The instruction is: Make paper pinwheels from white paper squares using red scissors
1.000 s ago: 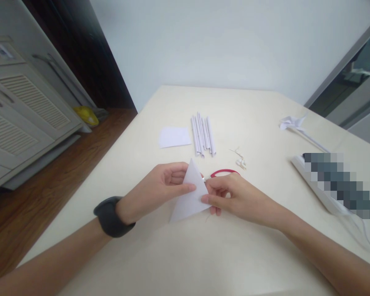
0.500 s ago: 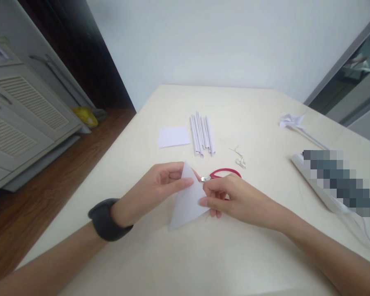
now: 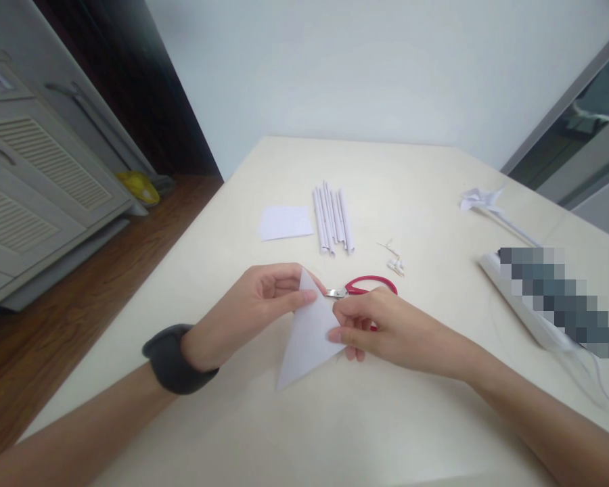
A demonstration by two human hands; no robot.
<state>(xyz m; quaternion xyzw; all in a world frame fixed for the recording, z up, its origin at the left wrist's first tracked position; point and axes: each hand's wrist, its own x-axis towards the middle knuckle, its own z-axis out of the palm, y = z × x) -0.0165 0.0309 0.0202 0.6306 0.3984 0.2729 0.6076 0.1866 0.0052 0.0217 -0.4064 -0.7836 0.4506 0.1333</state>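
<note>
A white sheet of paper (image 3: 308, 335), folded into a triangle, is held between both hands above the table. My left hand (image 3: 271, 295), with a black band on its wrist, pinches it near the top corner, thumb in front. At the right edge, my right hand (image 3: 368, 321) grips the paper between thumb and fingers. Red-handled scissors (image 3: 370, 279) lie on the table just behind the paper and my right hand, which hide part of them.
Beyond the hands, a small stack of white paper (image 3: 285, 223) lies beside several rolled paper sticks (image 3: 332, 220). Small white bits (image 3: 396, 264) sit farther right. A paper pinwheel (image 3: 482, 199) on a stick lies at the right, near a white device (image 3: 517, 301) with a blurred top and cable.
The paper's lower corner has dipped slightly and its face has turned a little. Both hands keep their hold and have barely moved.
</note>
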